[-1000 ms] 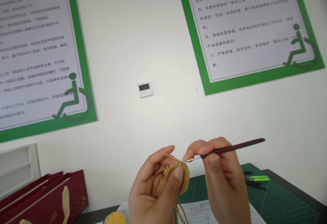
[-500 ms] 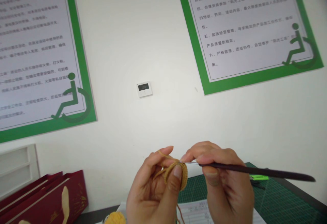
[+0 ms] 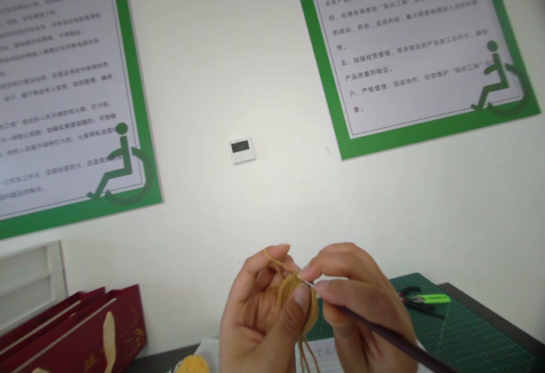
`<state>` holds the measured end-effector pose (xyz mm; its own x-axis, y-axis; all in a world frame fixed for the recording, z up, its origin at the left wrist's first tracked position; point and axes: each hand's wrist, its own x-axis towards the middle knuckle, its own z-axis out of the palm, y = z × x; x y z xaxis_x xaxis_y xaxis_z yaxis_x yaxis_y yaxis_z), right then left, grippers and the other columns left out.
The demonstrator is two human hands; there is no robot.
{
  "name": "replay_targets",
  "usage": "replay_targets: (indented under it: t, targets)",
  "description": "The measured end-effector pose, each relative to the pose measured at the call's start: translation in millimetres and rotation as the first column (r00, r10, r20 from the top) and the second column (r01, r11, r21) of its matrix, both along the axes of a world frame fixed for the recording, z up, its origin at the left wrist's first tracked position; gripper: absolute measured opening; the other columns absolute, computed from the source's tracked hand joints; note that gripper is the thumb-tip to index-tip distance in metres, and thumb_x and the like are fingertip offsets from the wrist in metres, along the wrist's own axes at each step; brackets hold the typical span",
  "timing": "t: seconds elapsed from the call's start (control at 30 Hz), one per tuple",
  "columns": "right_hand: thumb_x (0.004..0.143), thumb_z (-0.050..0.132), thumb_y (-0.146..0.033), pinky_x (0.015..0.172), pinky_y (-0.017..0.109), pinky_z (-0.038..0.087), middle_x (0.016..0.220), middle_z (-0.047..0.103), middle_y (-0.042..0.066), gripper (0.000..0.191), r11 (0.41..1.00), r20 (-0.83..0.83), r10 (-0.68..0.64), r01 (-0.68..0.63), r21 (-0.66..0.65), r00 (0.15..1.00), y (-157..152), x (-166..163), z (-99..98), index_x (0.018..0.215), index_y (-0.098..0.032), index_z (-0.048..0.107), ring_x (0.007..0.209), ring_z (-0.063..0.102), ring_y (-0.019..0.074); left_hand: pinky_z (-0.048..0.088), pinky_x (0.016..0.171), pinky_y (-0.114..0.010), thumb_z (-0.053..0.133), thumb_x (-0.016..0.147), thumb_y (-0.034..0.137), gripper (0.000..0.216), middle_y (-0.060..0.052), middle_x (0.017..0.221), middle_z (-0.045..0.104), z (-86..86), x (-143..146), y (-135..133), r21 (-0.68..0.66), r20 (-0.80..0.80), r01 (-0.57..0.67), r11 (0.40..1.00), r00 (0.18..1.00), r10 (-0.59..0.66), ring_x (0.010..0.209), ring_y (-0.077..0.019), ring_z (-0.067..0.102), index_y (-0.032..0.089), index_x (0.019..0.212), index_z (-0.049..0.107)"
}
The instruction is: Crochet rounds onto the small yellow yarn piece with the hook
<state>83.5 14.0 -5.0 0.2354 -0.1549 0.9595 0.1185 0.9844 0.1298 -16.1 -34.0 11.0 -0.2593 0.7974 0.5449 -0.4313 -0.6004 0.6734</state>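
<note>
My left hand [image 3: 259, 319] pinches a small round mustard-yellow crochet piece [image 3: 294, 293] between thumb and fingers, with the yarn strand [image 3: 275, 258] looped over the raised index finger. My right hand [image 3: 361, 310] grips a dark crochet hook [image 3: 383, 336]. The hook's metal tip meets the edge of the crochet piece, and its handle slants down to the right. Loose yarn tails [image 3: 306, 356] hang below the piece.
A yellow yarn ball [image 3: 191, 364] peeks in at the bottom edge. A green cutting mat [image 3: 464, 333] lies on the dark table with small snips with a green handle [image 3: 426, 300] on it. Red gift bags [image 3: 72, 333] stand at the left. Green-framed posters and a thermostat [image 3: 242, 149] hang on the white wall.
The hook's handle swung from pointing up-right, through level, to slanting down-right. My right hand rolled over the piece, and my left hand kept its hold.
</note>
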Motion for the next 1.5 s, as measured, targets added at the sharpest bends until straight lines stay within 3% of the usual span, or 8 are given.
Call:
replay_targets:
  t: [0.27,0.53,0.77,0.87,1.1,1.2,1.37,1.5]
  targets:
    - [0.095,0.065,-0.019,0.062,0.032,0.057,0.083,0.066,0.002,0.007,0.937,-0.055,0.331,-0.335,-0.099,0.942,12,-3,-5.4,0.098,-0.024,0.069,0.075,0.065,0.0168,0.050,0.057,-0.019,0.099,0.056,0.016,0.047,-0.003,0.072,0.072,1.1,-3,0,-0.033,0.050,0.095,0.995,0.994,-0.093,0.062,-0.0113,0.061,0.028,0.099,0.085]
    - [0.087,0.064,-0.002,0.059,0.031,0.051,0.077,0.063,0.002,0.019,0.961,-0.304,-0.213,0.255,0.106,0.929,12,-17,-13.3,0.096,-0.018,0.069,0.069,0.057,0.0156,0.056,0.064,-0.018,0.096,0.061,0.016,0.048,-0.002,0.073,0.072,-1.4,5,1,0.057,0.025,-0.091,0.994,0.996,0.089,0.068,-0.0128,0.066,0.026,0.106,0.084]
    - [0.095,0.058,-0.014,0.060,0.028,0.049,0.075,0.061,0.002,0.008,0.987,-0.134,0.022,-0.043,-0.156,0.991,4,-3,-17.2,0.098,-0.019,0.064,0.068,0.058,0.0142,0.051,0.057,-0.016,0.087,0.074,0.014,0.042,0.000,0.073,0.068,-5.6,7,5,0.132,-0.072,-0.217,0.967,0.971,0.228,0.063,-0.0112,0.062,0.029,0.113,0.079]
    - [0.103,0.052,-0.029,0.059,0.025,0.044,0.070,0.058,-0.001,0.018,0.813,-0.271,0.310,-0.402,-0.421,0.911,4,-1,-15.0,0.092,-0.022,0.064,0.063,0.054,0.0119,0.048,0.055,-0.015,0.090,0.072,0.016,0.042,-0.001,0.072,0.068,-4.1,1,6,0.099,-0.060,-0.114,0.989,0.991,0.121,0.063,-0.0101,0.060,0.029,0.111,0.081]
    - [0.093,0.068,-0.048,0.063,0.024,0.043,0.067,0.055,-0.003,0.038,0.076,-0.466,0.776,-0.796,-0.601,0.425,7,-10,-1.8,0.073,-0.020,0.053,0.063,0.048,0.0107,0.052,0.064,-0.022,0.090,0.071,0.019,0.040,-0.003,0.073,0.069,-3.6,-5,8,0.084,-0.060,-0.014,0.996,0.998,0.019,0.069,-0.0141,0.064,0.027,0.109,0.082]
    - [0.094,0.069,-0.040,0.067,0.025,0.046,0.071,0.058,-0.004,0.028,0.211,-0.377,0.798,-0.804,-0.556,0.470,9,-15,-6.3,0.079,-0.023,0.053,0.067,0.053,0.0115,0.052,0.064,-0.020,0.091,0.071,0.019,0.041,-0.003,0.075,0.069,-4.5,-1,7,0.091,-0.044,-0.097,0.991,0.994,0.101,0.070,-0.0139,0.065,0.028,0.110,0.082]
    - [0.090,0.065,-0.006,0.063,0.029,0.049,0.080,0.064,0.000,0.022,0.957,-0.030,0.230,-0.232,-0.175,0.973,14,-7,-14.1,0.099,-0.025,0.068,0.072,0.058,0.0144,0.051,0.060,-0.017,0.093,0.067,0.016,0.046,-0.003,0.076,0.071,-3.7,3,2,0.058,0.003,-0.121,0.991,0.993,0.121,0.069,-0.0127,0.063,0.029,0.110,0.084]
    - [0.091,0.063,-0.003,0.061,0.032,0.053,0.081,0.068,0.003,0.027,0.996,-0.070,0.014,-0.008,0.085,0.997,14,-8,-13.2,0.111,-0.021,0.068,0.071,0.058,0.0157,0.053,0.066,-0.022,0.097,0.059,0.014,0.054,-0.003,0.078,0.070,1.3,-3,-2,-0.150,0.068,0.167,0.975,0.985,-0.158,0.069,-0.0123,0.063,0.024,0.111,0.084]
